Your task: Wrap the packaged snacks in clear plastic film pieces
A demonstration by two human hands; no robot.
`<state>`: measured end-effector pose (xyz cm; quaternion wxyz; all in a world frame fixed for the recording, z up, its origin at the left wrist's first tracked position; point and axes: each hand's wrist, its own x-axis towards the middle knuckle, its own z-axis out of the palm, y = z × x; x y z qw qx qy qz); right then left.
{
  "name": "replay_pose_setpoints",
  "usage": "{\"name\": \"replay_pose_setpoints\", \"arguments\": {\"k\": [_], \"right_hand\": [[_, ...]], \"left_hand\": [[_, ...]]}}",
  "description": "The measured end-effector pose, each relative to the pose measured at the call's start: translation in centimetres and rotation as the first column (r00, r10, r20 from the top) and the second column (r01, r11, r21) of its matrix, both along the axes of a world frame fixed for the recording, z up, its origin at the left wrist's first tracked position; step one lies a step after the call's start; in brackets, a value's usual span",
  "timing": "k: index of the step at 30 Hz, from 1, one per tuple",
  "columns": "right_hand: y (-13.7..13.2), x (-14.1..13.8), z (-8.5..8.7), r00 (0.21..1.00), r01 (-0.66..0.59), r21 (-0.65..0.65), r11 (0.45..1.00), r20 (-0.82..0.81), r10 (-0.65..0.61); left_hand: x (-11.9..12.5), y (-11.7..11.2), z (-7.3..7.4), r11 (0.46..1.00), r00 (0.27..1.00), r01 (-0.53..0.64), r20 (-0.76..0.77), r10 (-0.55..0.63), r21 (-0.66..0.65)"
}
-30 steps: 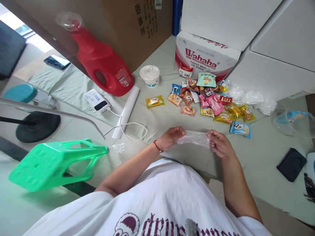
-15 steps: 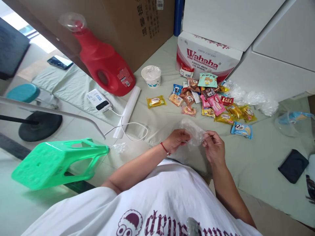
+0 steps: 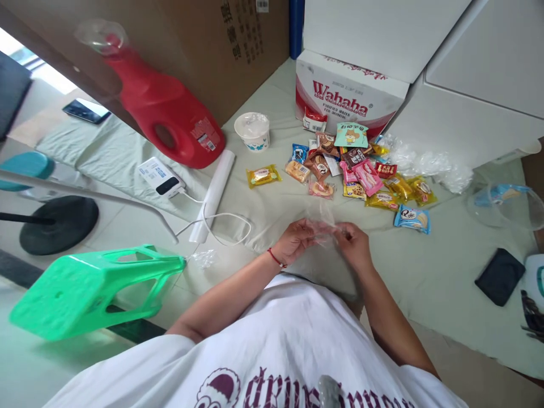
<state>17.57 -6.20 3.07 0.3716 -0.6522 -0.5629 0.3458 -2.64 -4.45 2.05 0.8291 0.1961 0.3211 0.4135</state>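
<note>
A thin clear plastic bag (image 3: 322, 216) is stretched between my two hands, close in front of my shirt. My left hand (image 3: 294, 240), with a red string bracelet at its wrist, pinches the bag's left side. The right side is gripped by my right hand (image 3: 353, 243), fingers bent around the film. Just beyond lies a heap of wrapped snacks, among them a pink packet (image 3: 368, 177), a green packet (image 3: 352, 135) and a blue packet (image 3: 412, 219). A yellow-wrapped snack (image 3: 263, 176) lies apart, left of the heap.
Behind the heap stands a Wahaha carton (image 3: 348, 93). Crumpled clear plastic (image 3: 429, 161) lies to its right. A paper cup (image 3: 252, 131), red jug (image 3: 170, 107), white roll (image 3: 215, 195) and power bank (image 3: 162, 177) with cable are at left. A green stool (image 3: 59, 294) lies tipped over.
Both hands have shifted with the bag, and the right hand has come slightly closer to the left. The bag's shape has changed; it now stands up more narrowly between the fingers.
</note>
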Motion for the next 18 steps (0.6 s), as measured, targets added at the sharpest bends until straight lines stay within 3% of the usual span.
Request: {"name": "replay_pose_setpoints", "arguments": {"k": [2,4,6,8,9,11,12,14,16,18], "right_hand": [[0.8,0.3,-0.5,0.974,0.072,-0.055,0.996,-0.209,-0.082],[0.9,1.5,-0.7,0.889,0.202,-0.113,0.973,-0.395,-0.231],[0.1,3.4,-0.7,0.811,0.272,-0.201,0.941,-0.479,-0.337],[-1.2,5.4,-0.6,0.831,0.328,-0.237,0.914,-0.388,-0.399],[-1.9,6.2,-0.5,0.866,0.382,-0.190,0.905,-0.268,-0.422],[-3.2,7.2,0.0,0.886,0.460,0.050,0.886,0.028,-0.462],[-3.6,7.2,0.3,0.879,0.425,0.191,0.885,0.147,-0.454],[-3.7,6.2,1.0,0.900,0.176,0.358,0.917,0.318,-0.297],[-2.7,4.4,1.4,0.899,-0.188,0.336,0.923,0.438,0.024],[-1.2,2.5,1.4,0.837,-0.429,0.270,0.862,0.477,0.267]], "left_hand": [[-0.8,0.2,-0.3,0.998,0.998,-0.065,-0.021,0.064,-0.019],[-1.6,0.4,-0.6,0.993,0.992,-0.113,-0.056,0.111,-0.020],[-2.3,0.6,-0.7,0.991,0.988,-0.130,-0.088,0.128,-0.009],[-2.5,0.7,-0.8,0.992,0.983,-0.127,-0.130,0.127,0.005],[-2.5,0.8,-0.8,0.992,0.980,-0.123,-0.156,0.124,0.015],[-2.3,0.9,-0.8,0.994,0.971,-0.099,-0.216,0.105,0.040],[-2.1,1.0,-0.9,0.996,0.966,-0.079,-0.241,0.088,0.050],[-1.9,1.1,-0.9,0.998,0.962,-0.036,-0.268,0.051,0.059],[-1.8,1.4,-0.9,0.998,0.963,-0.008,-0.268,0.023,0.055],[-2.0,1.6,-0.8,0.999,0.969,-0.004,-0.247,0.014,0.043]]}}
